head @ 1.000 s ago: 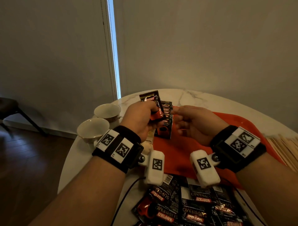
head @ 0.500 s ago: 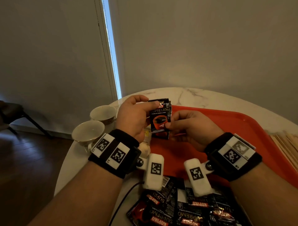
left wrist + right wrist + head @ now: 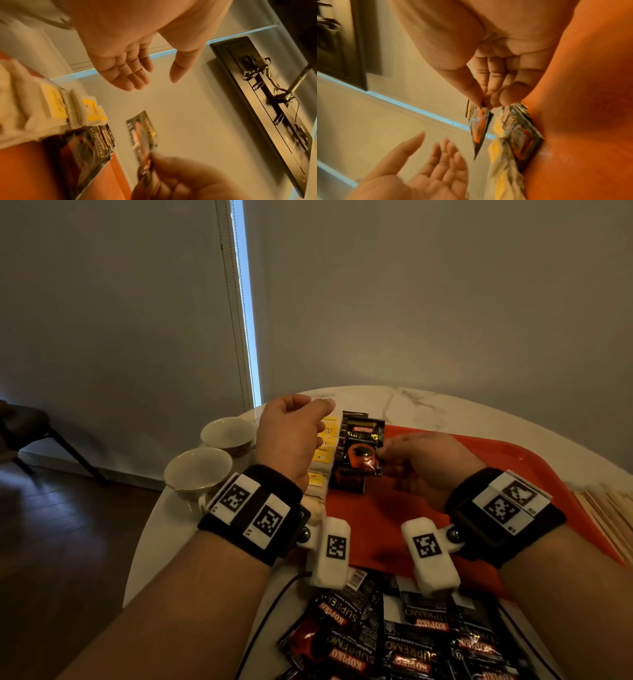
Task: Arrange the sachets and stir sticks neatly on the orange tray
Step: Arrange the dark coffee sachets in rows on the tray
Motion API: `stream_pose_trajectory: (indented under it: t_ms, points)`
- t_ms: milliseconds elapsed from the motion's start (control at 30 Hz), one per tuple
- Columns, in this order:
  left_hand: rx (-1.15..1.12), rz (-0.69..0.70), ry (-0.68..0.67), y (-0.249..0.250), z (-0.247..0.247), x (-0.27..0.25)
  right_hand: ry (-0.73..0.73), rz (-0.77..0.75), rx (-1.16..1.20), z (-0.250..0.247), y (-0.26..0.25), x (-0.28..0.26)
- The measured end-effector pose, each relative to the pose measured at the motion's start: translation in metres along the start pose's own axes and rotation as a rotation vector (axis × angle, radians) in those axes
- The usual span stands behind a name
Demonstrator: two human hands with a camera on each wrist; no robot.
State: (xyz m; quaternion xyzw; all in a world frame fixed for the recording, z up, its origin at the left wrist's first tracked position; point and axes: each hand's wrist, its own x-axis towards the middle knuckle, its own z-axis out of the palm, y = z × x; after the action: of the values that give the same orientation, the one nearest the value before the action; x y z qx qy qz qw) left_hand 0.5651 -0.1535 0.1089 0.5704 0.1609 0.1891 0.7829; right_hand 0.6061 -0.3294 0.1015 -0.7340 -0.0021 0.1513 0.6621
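The right hand [image 3: 421, 463] pinches one black coffee sachet [image 3: 363, 448] by its edge, between the thumb and fingertips. The sachet is up in the air, just above a short row of black sachets [image 3: 346, 477] lying on the far left part of the orange tray [image 3: 534, 474]. The left hand [image 3: 291, 440] is just left of it, with fingers loose and spread, holding nothing. It does not touch the sachet.

Left of the black row lie white and yellow sachets [image 3: 323, 453]; it looks like they sit at the tray's left edge, but the hand hides part of them. A loose pile of more black sachets [image 3: 394, 642] lies on the white surface [image 3: 445, 405], near the person. The wooden stir sticks [image 3: 613, 515] lie on the right, beside the tray. Two cups [image 3: 198, 474] stand on the left of the surface.
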Motion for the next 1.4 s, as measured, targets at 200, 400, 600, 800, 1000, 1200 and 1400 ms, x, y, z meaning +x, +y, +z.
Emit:
stream_pose_trajectory:
  t_ms: [200,400,600,800,1000,1200,1400]
  points:
    - [-0.001,-0.023,-0.005,0.007,-0.002,0.000,0.013,0.159,-0.131,0.005,0.011,0.009]
    - [0.048,-0.018,0.026,0.008,-0.005,0.005,0.009,0.193,-0.237,0.013,0.008,0.016]
    - [0.053,-0.030,0.033,0.011,-0.006,0.005,0.004,0.240,-0.293,0.016,0.003,0.012]
    - [0.037,-0.060,0.029,0.012,-0.005,0.004,0.013,0.245,-0.371,0.018,0.000,0.010]
    - [-0.076,-0.122,-0.048,0.029,-0.004,-0.014,0.015,0.145,-0.535,0.017,-0.016,-0.005]
    - [0.116,-0.063,-0.243,0.044,-0.004,-0.058,-0.212,-0.026,-0.876,0.009,-0.034,-0.058]
    - [0.712,-0.054,-0.459,0.052,-0.046,-0.117,-0.553,-0.092,-1.281,0.002,-0.021,-0.133]
